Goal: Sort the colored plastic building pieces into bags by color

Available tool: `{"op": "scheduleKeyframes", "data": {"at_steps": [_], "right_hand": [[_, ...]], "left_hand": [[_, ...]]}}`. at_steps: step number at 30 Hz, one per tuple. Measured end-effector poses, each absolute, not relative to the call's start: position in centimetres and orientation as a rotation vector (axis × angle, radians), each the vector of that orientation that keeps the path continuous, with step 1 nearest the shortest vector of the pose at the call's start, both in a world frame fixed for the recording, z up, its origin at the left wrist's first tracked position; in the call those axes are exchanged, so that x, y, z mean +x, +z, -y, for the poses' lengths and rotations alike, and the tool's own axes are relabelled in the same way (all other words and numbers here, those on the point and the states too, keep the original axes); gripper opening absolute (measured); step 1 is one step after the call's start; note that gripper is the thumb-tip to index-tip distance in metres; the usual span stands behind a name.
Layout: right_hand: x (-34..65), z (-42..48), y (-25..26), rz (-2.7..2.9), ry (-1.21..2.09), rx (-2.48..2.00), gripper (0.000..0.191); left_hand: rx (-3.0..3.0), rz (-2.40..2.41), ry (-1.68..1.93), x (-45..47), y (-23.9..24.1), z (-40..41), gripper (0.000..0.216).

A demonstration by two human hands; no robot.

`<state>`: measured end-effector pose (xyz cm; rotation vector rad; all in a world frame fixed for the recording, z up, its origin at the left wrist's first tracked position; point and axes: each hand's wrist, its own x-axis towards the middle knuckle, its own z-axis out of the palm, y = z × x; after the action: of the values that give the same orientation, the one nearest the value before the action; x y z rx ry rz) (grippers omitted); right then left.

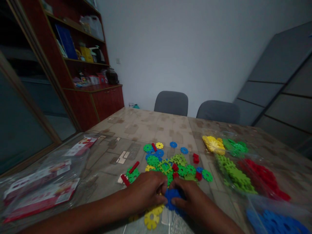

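Note:
A blue notched disc [172,197] is between my two hands, close to the table's near edge. My right hand [192,198] pinches it, thumb across its face. My left hand [148,188] is closed at its left edge, fingertips partly hidden. More blue shows under my right hand, too dim to separate. Just below my hands lies a yellow notched disc [151,219]. Beyond them spreads a loose pile: green notched discs [153,161], lime-green square pieces [165,166], red connector blocks [196,158], red sticks [134,167] and blue discs [184,150].
On the right stand clear containers of yellow pieces [213,145], green discs [235,148], lime pieces [235,175], red pieces [264,178] and blue pieces [278,224]. Plastic packets with printed cards [46,198] lie left. Two grey chairs [171,102] stand behind the patterned table [146,122].

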<state>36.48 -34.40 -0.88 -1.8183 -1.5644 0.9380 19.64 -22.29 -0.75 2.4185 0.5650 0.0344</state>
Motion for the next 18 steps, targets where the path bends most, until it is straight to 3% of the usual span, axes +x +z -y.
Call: {"op": "scheduleKeyframes", "data": {"at_steps": [4, 10, 18], "right_hand": [[37.1, 34.7, -0.1, 1.620, 0.813, -1.860, 0.027], [41.7, 36.7, 5.3, 1.613, 0.553, -1.871, 0.017], [50.7, 42.5, 8.0, 1.452, 0.216, -2.149, 0.053]], "left_hand": [[2.474, -0.557, 0.113, 19.2, 0.5, 20.7, 0.011], [2.674, -0.640, 0.102, 18.0, 2.9, 17.6, 0.006], [2.711, -0.599, 0.026, 17.8, 2.9, 17.1, 0.010]]}}
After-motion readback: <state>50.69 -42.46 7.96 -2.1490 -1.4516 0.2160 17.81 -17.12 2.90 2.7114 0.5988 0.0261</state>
